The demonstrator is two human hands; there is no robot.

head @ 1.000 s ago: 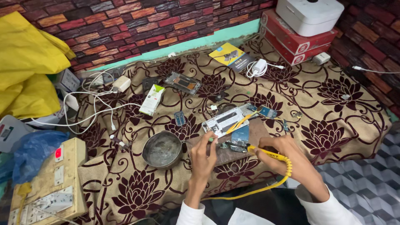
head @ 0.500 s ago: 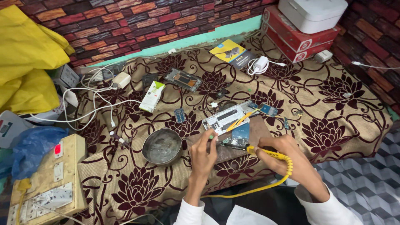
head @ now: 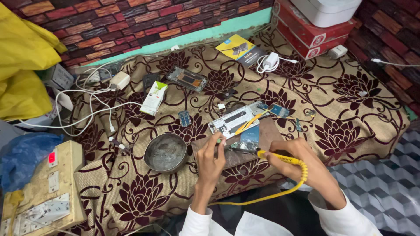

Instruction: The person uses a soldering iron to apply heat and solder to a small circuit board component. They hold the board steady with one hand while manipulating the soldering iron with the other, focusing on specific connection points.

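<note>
My right hand (head: pixel 302 168) grips a yellow soldering iron (head: pixel 280 157) whose tip points left at a small blue-green circuit board (head: pixel 248 139). That board lies on a brown wooden block (head: pixel 271 131). My left hand (head: pixel 211 158) pinches a thin tool with a green end (head: pixel 218 140) just left of the board. Just beyond the board rests an opened phone frame (head: pixel 234 119) with a yellow flex strip across it. A yellow cable (head: pixel 262 197) runs from the iron back toward my lap.
A round metal bowl (head: pixel 166 152) sits left of my left hand. A patterned cloth (head: pixel 341 100) covers the surface, carrying a phone screen (head: pixel 187 79), white-green box (head: pixel 154 97), chargers and white cables (head: pixel 83 100). A wooden switchboard (head: pixel 41 188) stands at left; red boxes (head: pixel 306 32) at back right.
The view has shifted slightly; both hands stay at the circuit board, with the iron's tip still at it. Nothing was picked up or released.
</note>
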